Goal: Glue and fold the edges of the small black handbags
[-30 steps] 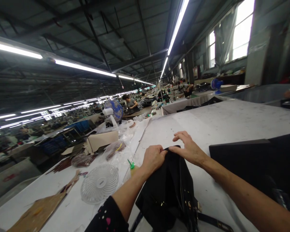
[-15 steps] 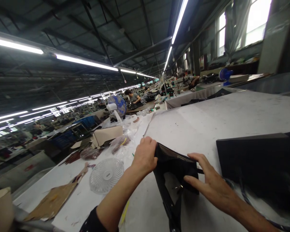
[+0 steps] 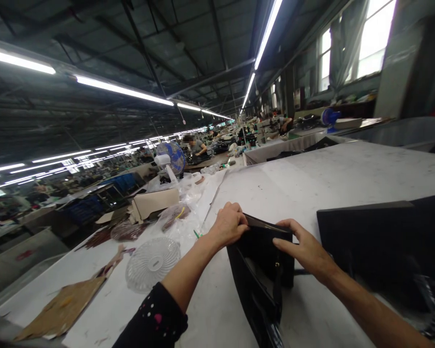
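A black bag (image 3: 247, 282) with a small gold-coloured metal fitting stands partly open on the white table (image 3: 210, 299) in front of me. My left hand (image 3: 229, 226) is closed over its upper far-left edge, with the fingertips curled onto the rim. At the opposite end of that rim, my right hand (image 3: 306, 249) pinches the panel, thumb on the near face and fingers behind. A dark strap hangs at the bag's near side, where something shiny like clear plastic wrap shows. The lower inside of the bag is partly hidden.
More black bags (image 3: 380, 237) with plastic-wrapped handles lie at the right. To the left are a white round fan (image 3: 154, 263), brown cardboard (image 3: 63, 304) and clear plastic bags (image 3: 199, 186). A blue fan (image 3: 174, 157) and a person (image 3: 195, 146) at another table are farther back.
My right hand has closed from a wider spread onto the rim. The bag has turned and its near panel now shows more. The view has shifted slightly.
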Motion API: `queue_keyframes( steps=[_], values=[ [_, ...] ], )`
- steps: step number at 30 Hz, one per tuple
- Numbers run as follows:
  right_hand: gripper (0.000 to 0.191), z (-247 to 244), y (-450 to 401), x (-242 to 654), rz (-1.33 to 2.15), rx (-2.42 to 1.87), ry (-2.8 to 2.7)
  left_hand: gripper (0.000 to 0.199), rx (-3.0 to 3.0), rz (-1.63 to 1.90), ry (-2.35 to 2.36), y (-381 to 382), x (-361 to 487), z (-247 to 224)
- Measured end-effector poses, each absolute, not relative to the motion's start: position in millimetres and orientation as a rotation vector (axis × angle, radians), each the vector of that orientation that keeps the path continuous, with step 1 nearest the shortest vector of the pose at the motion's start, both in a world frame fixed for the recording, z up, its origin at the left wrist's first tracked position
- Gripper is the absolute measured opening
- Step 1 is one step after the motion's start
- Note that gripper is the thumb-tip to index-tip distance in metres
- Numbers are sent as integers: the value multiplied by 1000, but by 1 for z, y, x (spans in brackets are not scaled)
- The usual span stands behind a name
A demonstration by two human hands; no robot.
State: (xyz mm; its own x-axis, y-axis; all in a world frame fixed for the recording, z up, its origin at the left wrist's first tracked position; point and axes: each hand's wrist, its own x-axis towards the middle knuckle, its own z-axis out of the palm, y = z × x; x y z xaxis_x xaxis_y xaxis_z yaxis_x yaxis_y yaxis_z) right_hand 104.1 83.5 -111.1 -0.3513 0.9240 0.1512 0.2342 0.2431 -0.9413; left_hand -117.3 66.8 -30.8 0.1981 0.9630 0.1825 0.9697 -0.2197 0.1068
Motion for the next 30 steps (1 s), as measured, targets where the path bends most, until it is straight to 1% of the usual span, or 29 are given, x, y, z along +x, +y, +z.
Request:
queue_keyframes(
  steps=[4,6,10,13,19,30],
  values=[
    [24,-117,97,102,1146,-1022,-1660,8,-2395,-555,-1904,71,-125,-38],
    [24,-121,103,100,1170,-987,-1606,9,-2438,-645,-1903,75,-129,-39],
    [25,-125,114,95,1215,-925,-1522,11,-2535,-754,-2047,85,-132,-40],
    [27,-126,120,93,1212,-926,-1493,8,-2424,-764,-2102,91,-131,-43],
    [32,-127,130,93,1200,-946,-1459,10,-2269,-739,-2148,93,-127,-50],
    [33,-127,139,84,1146,-992,-1466,14,-2085,-657,-2209,94,-117,-50]
  ],
)
